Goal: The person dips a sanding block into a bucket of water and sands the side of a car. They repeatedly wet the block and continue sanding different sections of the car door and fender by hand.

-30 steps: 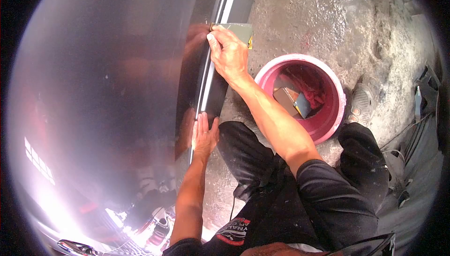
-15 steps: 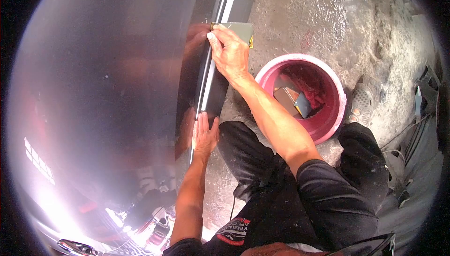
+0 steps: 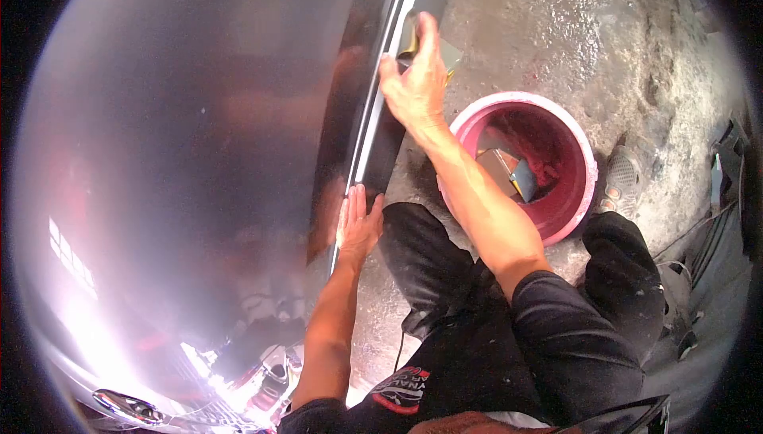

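Observation:
A large, dark, glossy car panel fills the left side, with a bright line of reflected light along its edge. My right hand is at the upper part of this edge, thumb and fingers around a thin grey-green sheet with a yellow corner. The sheet looks bent, and the hand covers much of it. Lower down, my left hand lies flat against the edge, fingers stretched out, holding nothing.
A pink bucket stands on the wet concrete floor right of my right forearm, with several flat pads and a reddish cloth inside. My shoe is beside it. Dark clutter lines the far right.
My right hand has turned and its fingers have lifted and spread, with the sheet now bent in it. My left hand keeps its place on the edge. The whole view has shifted slightly.

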Available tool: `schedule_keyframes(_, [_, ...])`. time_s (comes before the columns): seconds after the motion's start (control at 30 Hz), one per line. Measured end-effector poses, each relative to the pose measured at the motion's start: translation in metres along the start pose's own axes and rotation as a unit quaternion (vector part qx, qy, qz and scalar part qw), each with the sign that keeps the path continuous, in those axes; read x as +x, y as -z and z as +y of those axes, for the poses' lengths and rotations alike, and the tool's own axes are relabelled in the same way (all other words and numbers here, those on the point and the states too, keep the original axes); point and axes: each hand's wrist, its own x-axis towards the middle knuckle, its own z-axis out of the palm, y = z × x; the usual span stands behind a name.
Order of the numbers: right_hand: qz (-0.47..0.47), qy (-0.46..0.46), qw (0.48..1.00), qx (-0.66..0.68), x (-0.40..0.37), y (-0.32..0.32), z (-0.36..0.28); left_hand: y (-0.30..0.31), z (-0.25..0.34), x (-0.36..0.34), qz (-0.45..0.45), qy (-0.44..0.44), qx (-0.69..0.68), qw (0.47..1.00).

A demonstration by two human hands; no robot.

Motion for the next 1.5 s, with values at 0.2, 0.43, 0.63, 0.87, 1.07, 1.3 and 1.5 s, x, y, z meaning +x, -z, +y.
schedule_keyframes(0.2, [-0.093,-0.024,0.995,-0.012,-0.007,0.009,-0.018,0.003,-0.001,0.001,0.001,0.002,-0.016,1.000])
schedule_keyframes(0.43, [-0.059,0.011,0.994,-0.095,-0.041,-0.016,-0.010,0.004,0.000,0.000,-0.026,0.022,-0.022,0.999])
schedule_keyframes(0.63, [-0.064,0.021,0.998,0.001,-0.027,-0.009,-0.020,0.008,0.000,0.004,-0.004,-0.001,-0.004,1.000])
schedule_keyframes(0.87, [-0.030,0.070,0.997,0.010,0.048,-0.036,-0.021,0.006,0.001,0.002,-0.017,0.000,0.010,1.000])
schedule_keyframes(1.07, [-0.113,-0.017,0.991,0.075,-0.130,-0.048,-0.072,-0.068,-0.016,-0.018,-0.028,0.099,0.006,0.995])
schedule_keyframes(1.3, [-0.052,0.011,0.997,0.050,0.188,-0.035,-0.024,0.017,0.004,0.003,-0.029,0.000,0.016,0.999])
schedule_keyframes(1.5, [-0.071,0.038,0.996,0.044,0.197,-0.024,-0.011,-0.007,0.000,-0.006,-0.033,0.024,0.067,0.997])
